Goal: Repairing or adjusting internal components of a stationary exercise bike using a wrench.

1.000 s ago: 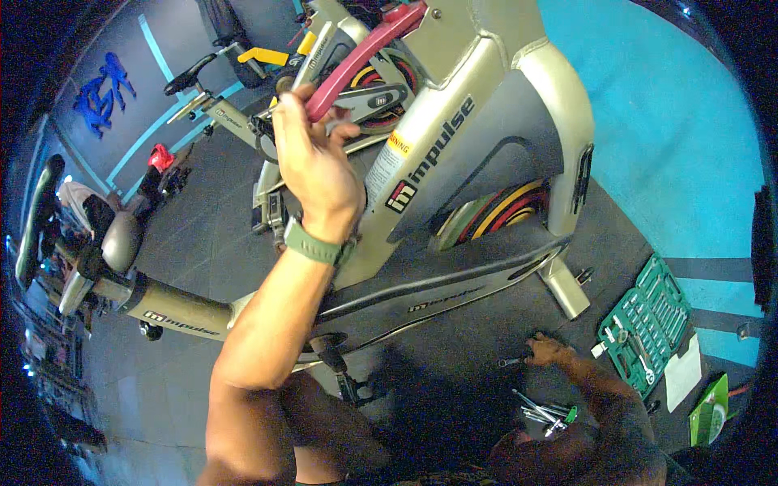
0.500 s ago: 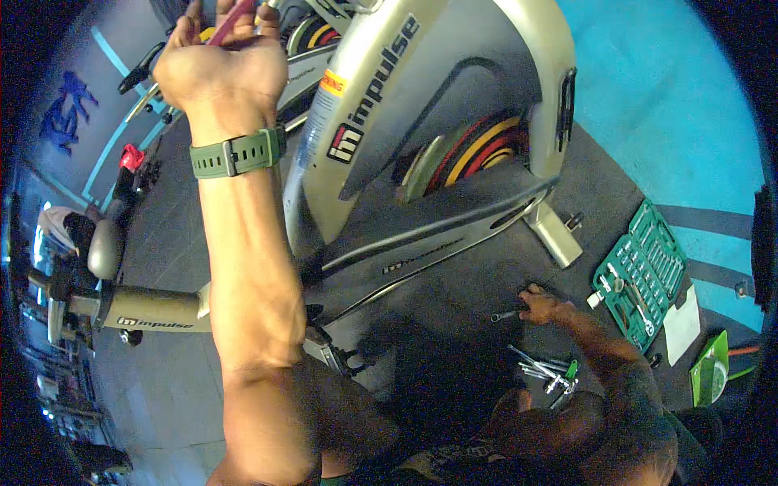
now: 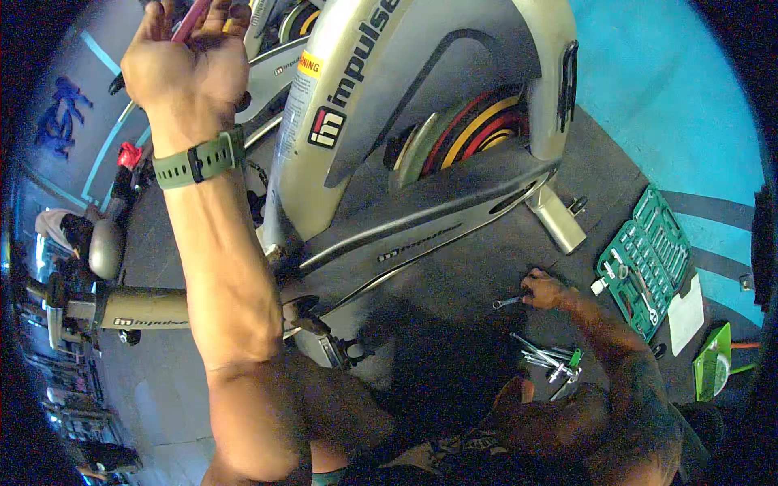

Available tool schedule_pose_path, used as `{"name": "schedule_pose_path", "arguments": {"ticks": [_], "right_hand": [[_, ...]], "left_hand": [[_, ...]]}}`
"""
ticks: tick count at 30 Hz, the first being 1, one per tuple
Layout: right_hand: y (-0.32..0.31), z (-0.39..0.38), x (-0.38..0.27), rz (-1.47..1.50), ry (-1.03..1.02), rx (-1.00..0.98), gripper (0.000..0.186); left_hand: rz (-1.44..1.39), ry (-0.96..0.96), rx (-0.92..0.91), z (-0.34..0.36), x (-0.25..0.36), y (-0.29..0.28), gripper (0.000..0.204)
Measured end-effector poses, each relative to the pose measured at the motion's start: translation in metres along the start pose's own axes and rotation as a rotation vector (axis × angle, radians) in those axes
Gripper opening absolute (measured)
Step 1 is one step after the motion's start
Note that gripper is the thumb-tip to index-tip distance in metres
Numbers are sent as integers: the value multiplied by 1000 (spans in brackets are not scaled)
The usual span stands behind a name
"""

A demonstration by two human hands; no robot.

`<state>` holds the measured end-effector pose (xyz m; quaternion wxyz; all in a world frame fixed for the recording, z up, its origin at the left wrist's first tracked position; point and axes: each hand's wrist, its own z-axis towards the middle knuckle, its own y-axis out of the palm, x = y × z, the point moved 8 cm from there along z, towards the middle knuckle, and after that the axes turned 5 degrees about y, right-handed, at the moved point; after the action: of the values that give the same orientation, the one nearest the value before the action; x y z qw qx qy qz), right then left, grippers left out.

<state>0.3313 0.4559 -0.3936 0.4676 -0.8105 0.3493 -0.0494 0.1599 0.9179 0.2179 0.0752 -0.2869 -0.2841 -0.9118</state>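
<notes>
My left hand (image 3: 190, 69), with a green watch strap on its wrist, is raised at the upper left beside the grey frame of an exercise bike (image 3: 324, 130). Its fingers are curled around a slim dark-pink thing (image 3: 189, 23), whose kind I cannot make out; the picture's top edge cuts it off. Low on the right, my right hand (image 3: 545, 290) rests at the dark floor, closed on a wrench (image 3: 510, 303) whose ring end points left. Just below that hand lies a heap of metal hex keys and tools (image 3: 555, 364) with a green holder.
On the right an open green socket set case (image 3: 648, 259) lies beside a white sheet (image 3: 687, 314) and a bright green dustpan-like thing (image 3: 713, 360). The bike's flywheel (image 3: 478, 134) shows striped rings. Its foot bar (image 3: 559, 223) and a pedal (image 3: 334, 352) stick out near the floor.
My left hand has shifted left and slightly down in the picture, still around the dark-pink thing. My right hand stays near the same spot on the floor with the wrench.
</notes>
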Motion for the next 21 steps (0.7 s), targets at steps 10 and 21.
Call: {"name": "schedule_pose_path", "arguments": {"ticks": [10, 21], "right_hand": [[-9, 5, -1, -64, -14, -16, 58], [13, 7, 8, -67, -12, -97, 61]], "left_hand": [[-84, 235, -22, -26, -21, 22, 44], [-100, 449, 130, -36, -24, 33, 41]]}}
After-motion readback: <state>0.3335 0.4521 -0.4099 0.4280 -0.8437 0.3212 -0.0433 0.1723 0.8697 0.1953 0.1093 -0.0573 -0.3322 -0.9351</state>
